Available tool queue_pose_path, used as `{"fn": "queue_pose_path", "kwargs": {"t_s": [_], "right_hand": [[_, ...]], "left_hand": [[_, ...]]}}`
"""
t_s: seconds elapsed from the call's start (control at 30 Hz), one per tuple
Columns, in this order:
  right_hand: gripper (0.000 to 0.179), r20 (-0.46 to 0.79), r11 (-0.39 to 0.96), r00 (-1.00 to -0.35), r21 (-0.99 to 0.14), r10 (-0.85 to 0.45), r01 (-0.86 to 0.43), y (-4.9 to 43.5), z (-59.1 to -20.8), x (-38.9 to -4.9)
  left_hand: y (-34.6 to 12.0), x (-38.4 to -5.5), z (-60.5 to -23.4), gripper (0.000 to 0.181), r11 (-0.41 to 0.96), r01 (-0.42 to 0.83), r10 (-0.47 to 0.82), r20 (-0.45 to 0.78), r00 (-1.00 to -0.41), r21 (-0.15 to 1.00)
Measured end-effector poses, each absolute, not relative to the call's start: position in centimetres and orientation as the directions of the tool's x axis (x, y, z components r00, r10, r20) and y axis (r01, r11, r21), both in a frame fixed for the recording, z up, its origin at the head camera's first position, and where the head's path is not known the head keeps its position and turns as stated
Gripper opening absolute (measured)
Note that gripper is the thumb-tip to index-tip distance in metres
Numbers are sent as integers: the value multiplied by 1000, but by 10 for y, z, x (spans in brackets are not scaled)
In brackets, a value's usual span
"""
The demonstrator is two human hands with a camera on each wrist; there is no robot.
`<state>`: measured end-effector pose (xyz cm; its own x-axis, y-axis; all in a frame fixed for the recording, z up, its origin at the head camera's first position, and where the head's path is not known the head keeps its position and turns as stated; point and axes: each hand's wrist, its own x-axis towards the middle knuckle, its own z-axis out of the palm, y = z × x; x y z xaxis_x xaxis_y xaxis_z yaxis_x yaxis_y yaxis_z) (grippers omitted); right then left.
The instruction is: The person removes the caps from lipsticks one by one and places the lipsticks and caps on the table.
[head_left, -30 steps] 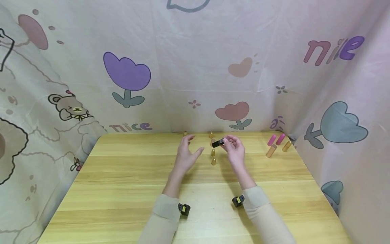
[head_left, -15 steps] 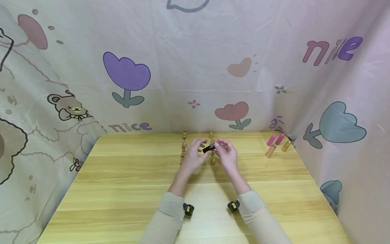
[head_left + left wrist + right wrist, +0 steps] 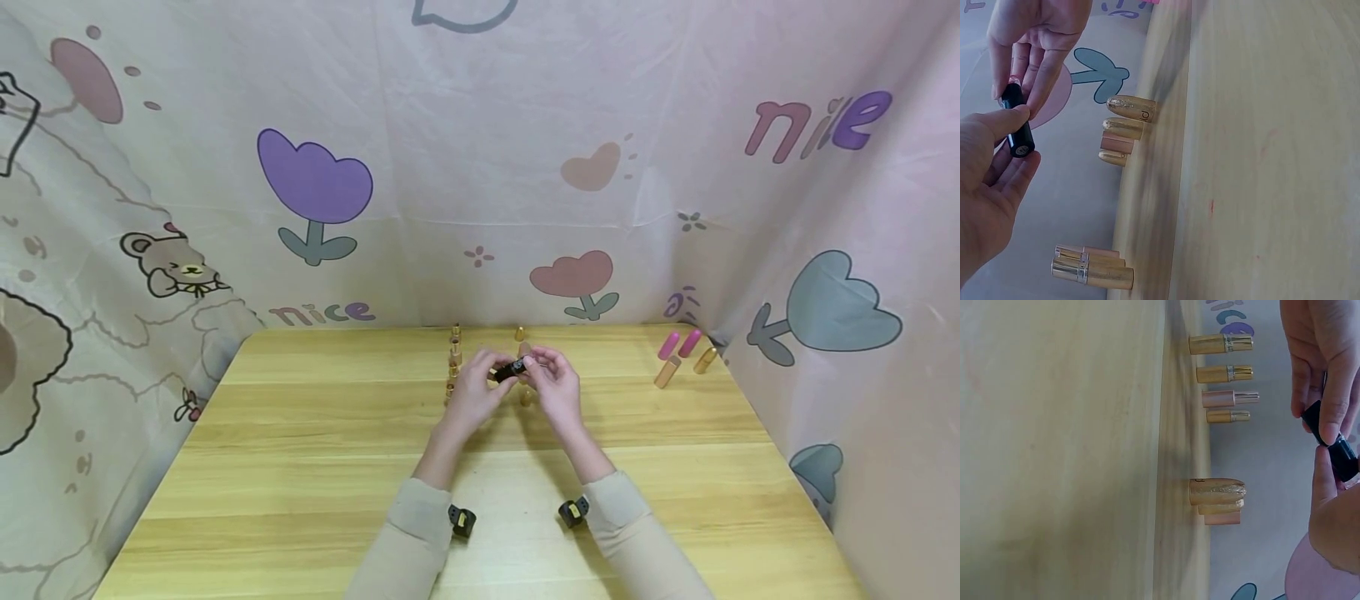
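Note:
Both hands hold a black lipstick (image 3: pixel 510 369) above the far part of the table. My left hand (image 3: pixel 476 392) grips one end, its thumb along the black tube in the left wrist view. My right hand (image 3: pixel 558 393) pinches the other end, where a small reddish bit shows by the fingertips. Beneath and left of the hands, a row of lipstick bases (image 3: pixel 1213 374) stands upright, gold and one pinkish. A second row of caps (image 3: pixel 1132 108), mostly bullet-shaped and gold, stands to the right, partly hidden by my right hand in the head view.
At the table's far right corner are a pair of pink tubes (image 3: pixel 669 345), a gold-orange tube (image 3: pixel 667 372) and a gold bullet-shaped tube (image 3: pixel 706 360). A printed cloth (image 3: pixel 465 167) hangs behind the wooden table (image 3: pixel 300 467).
The right hand carried the black lipstick left, and the left hand, open and apart a second ago, moved right and took hold of its other end. The standing rows stayed put.

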<state>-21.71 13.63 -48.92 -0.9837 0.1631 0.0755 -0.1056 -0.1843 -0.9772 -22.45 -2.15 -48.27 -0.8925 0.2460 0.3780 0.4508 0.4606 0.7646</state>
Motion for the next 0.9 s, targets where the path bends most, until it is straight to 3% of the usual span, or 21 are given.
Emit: {"fn": "queue_pose_path", "kwargs": {"t_s": [0.9], "right_hand": [[34,117,-202,-980,-968,160,-148,140,-490,-212]], "left_hand": [[-29,-218,-475,27,435,482,282,393,-875,761]]}}
